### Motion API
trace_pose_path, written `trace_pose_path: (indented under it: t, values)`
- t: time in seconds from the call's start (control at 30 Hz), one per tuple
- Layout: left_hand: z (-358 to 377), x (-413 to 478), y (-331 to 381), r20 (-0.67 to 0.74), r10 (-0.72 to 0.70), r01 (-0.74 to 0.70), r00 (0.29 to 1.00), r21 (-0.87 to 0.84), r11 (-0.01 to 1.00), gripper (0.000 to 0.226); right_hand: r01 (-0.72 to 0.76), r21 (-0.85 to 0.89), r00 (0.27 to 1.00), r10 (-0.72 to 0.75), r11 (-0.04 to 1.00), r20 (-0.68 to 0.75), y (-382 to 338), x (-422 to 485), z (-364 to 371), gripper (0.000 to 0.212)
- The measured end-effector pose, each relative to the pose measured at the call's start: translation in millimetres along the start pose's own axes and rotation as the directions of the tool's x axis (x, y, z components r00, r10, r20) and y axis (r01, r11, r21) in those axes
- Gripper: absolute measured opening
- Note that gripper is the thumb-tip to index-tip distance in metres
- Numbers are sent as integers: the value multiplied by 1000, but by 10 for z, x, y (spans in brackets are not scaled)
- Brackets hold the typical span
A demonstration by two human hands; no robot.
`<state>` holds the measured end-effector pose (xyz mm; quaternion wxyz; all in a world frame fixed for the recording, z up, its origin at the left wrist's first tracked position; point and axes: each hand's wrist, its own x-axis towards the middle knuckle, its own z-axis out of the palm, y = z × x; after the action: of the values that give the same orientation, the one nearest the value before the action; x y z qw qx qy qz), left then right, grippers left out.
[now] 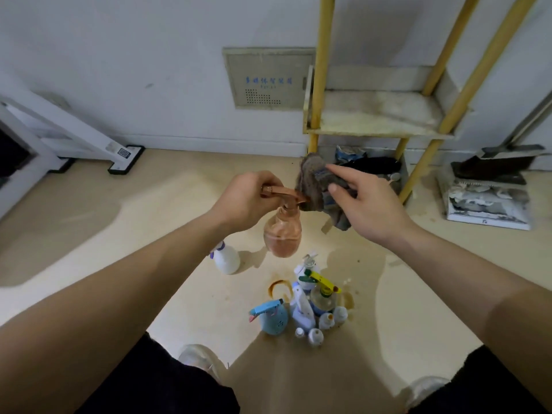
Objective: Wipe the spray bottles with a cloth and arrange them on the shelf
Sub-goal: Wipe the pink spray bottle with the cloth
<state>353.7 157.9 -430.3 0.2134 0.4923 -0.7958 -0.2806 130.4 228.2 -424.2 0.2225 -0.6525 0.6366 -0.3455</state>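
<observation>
White bottle (227, 259) and bottle cluster (310, 306) stand before the shelf (376, 115).

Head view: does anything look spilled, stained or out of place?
Yes. A brown ring stain marks the floor left of the cluster of spray bottles, like a wet bottle's print. The shelf board is blotchy and discoloured. Nothing odd about the copper spray bottle in the left hand or the cloth in the right hand.

Open shelf (376, 115) between yellow posts (321, 70)
</observation>
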Motion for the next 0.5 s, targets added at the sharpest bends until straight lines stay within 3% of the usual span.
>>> trace_pose_path:
  t: [0.1, 0.2, 0.4, 0.5]
  values:
    - [-45, 42, 262, -48, 60, -65, 997, -128, 990, 6, 155, -166, 988, -151, 974, 35, -170, 1, 55, 44]
    - [-32, 78, 398, -104, 24, -55, 994, -301, 952, 7, 262, -303, 965, -252, 916, 74, -143, 28, 74, 49]
    - [167, 93, 457, -173, 15, -68, 985, -309, 949, 10, 147, -192, 989, -140, 970, 49, 40, 66, -105, 44]
    - [259, 108, 443, -188, 9, -72, 982, -331, 941, 9, 111, -217, 994, -106, 970, 34, 89, 50, -50, 44]
